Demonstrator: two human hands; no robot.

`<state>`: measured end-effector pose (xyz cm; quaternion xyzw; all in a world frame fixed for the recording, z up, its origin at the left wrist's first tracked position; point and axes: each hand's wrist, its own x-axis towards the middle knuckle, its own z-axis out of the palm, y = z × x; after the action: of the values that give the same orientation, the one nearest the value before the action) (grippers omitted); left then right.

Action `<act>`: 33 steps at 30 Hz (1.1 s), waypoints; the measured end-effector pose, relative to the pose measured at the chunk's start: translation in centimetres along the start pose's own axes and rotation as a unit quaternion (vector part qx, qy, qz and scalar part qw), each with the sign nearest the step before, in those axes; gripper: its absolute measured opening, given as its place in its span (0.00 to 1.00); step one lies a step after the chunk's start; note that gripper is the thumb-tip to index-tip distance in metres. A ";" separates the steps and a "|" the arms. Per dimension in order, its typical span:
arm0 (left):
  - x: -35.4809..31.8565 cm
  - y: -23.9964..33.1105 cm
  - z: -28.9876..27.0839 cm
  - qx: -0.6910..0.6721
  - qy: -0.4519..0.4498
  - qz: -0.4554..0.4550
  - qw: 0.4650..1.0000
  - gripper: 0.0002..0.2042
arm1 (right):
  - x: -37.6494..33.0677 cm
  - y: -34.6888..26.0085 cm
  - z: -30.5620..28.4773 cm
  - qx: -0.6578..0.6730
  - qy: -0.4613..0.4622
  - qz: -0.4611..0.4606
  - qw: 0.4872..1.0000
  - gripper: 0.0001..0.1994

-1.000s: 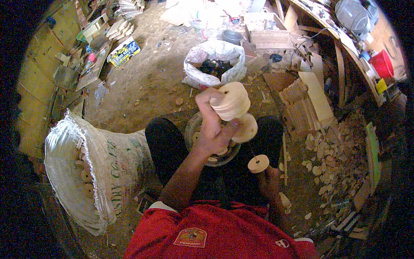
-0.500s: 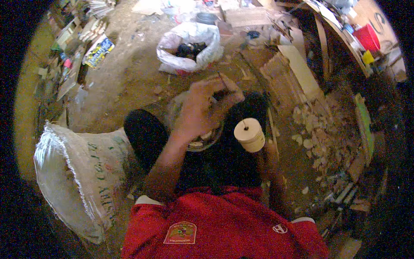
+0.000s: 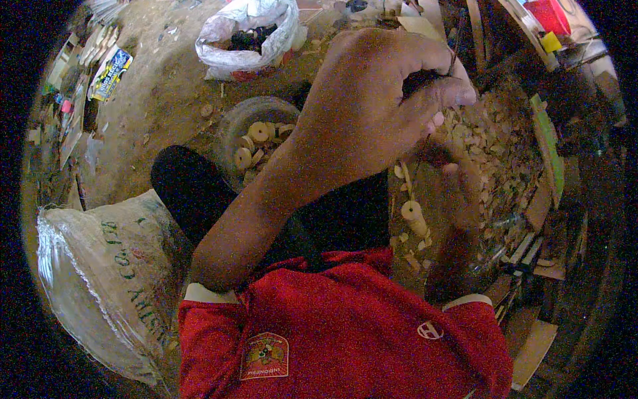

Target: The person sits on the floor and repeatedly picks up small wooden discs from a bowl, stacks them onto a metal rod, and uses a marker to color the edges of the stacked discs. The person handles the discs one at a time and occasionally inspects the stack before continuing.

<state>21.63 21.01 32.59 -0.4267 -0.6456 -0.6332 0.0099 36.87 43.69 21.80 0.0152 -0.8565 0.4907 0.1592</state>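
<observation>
We hold our left hand (image 3: 375, 100) high across to the right, back uppermost, its fingers curled and pinching a thin dark wire (image 3: 454, 62). Our right hand (image 3: 458, 178) sits blurred, nearer; we cannot tell its fingers' state. Pale, round, holed wooden discs (image 3: 258, 132) fill part of the bowl (image 3: 228, 133) at left.

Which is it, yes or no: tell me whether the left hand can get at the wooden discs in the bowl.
Probably yes: the bowl is open on top, its wooden discs showing beside the forearm, though the left hand seems to pinch something thin.
</observation>
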 end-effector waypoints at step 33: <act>-29.4 -45.6 -3.4 0.587 -0.099 -0.245 0.765 0.10 | 3.0 10.1 1.4 0.065 0.252 0.119 0.958 0.13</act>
<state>12.85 9.96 -19.97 -0.2251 -0.9714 -0.0651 0.0387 31.82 48.09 13.54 -0.2006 -0.7509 0.5483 0.3088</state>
